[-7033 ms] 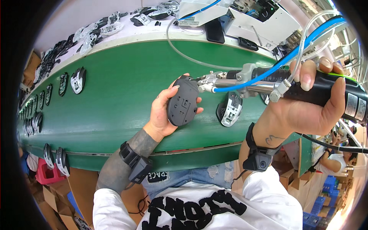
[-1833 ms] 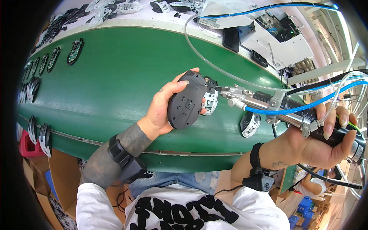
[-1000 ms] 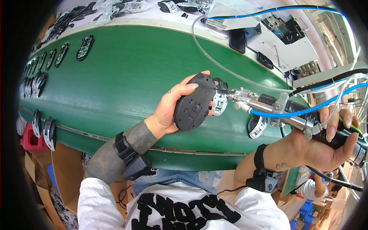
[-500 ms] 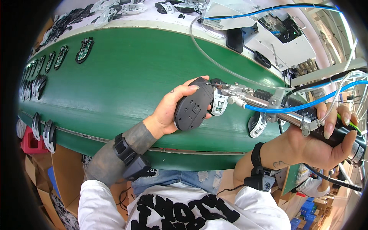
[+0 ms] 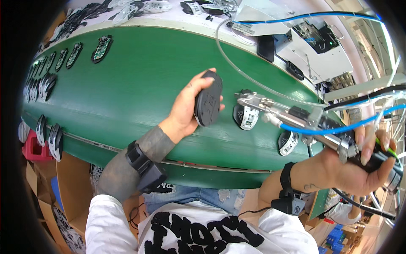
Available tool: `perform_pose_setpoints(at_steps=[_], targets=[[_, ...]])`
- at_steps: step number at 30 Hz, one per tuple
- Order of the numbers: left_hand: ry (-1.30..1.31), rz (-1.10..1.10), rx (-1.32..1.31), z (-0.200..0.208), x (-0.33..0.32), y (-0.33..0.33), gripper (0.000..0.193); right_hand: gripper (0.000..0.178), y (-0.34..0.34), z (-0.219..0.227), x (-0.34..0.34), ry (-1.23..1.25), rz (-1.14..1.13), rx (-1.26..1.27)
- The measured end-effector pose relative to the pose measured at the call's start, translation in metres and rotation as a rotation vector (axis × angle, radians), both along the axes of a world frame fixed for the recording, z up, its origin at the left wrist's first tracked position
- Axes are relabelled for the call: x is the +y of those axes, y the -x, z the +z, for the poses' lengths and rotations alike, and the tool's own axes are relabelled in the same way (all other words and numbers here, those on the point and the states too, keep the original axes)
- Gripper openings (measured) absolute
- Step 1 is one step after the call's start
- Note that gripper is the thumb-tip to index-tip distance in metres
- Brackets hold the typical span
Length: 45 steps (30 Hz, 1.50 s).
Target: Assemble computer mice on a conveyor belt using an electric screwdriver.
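My left hand (image 5: pixel 182 111) is closed around a black computer mouse (image 5: pixel 210 99), its underside tilted toward the right. Fingers wrap behind the mouse, with the thumb over its upper edge. In my right hand (image 5: pixel 344 169) is a power screwdriver (image 5: pixel 277 113) with a silver barrel, a black body and attached hoses. Its tip points left, apart from the mouse. Just beneath the tip, a black-and-white mouse shell (image 5: pixel 249 118) lies on the green belt (image 5: pixel 139 89). A second mouse shell (image 5: pixel 288 143) rests farther right, below the barrel.
Mouse bottoms with green circuit boards (image 5: pixel 101 50) line the belt's far left, with stacked shells (image 5: pixel 47 85) nearer. Two shells (image 5: pixel 55 142) sit at the front rail. White machinery (image 5: pixel 317 46) stands at the back right. A clear tube (image 5: pixel 241 70) and blue hose (image 5: pixel 304 130) cross the right side.
The mouse in my left hand has come away from the screwdriver's tip and turned more on edge. A gap now separates them, uncovering the shell beneath. My right hand keeps its grip.
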<state>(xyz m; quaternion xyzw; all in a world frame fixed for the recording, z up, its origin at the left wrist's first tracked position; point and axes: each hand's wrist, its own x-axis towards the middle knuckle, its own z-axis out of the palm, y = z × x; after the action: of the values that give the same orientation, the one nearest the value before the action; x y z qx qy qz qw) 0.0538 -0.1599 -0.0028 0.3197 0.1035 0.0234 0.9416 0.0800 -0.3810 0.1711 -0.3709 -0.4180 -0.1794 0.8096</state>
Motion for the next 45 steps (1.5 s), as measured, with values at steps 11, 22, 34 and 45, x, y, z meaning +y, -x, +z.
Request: perform_pose_setpoints(at_steps=[11, 22, 34, 45], targets=[[0.167, 0.095, -0.192, 0.014, 0.012, 0.002, 0.048, 0.035, 0.015, -0.004, 0.01, 0.122, 0.315, 0.039], [0.174, 0.076, -0.25, 0.015, 0.004, 0.006, 0.049, 0.025, 0.025, -0.006, 0.029, 0.139, 0.29, 0.076], [0.09, 0.099, -0.019, 0.001, 0.002, 0.003, 0.049, 0.032, 0.026, 0.003, -0.003, 0.071, 0.312, 0.026], [0.173, 0.0, -0.094, 0.002, -0.009, 0.003, 0.047, 0.026, 0.03, -0.002, 0.025, 0.104, 0.254, 0.153]])
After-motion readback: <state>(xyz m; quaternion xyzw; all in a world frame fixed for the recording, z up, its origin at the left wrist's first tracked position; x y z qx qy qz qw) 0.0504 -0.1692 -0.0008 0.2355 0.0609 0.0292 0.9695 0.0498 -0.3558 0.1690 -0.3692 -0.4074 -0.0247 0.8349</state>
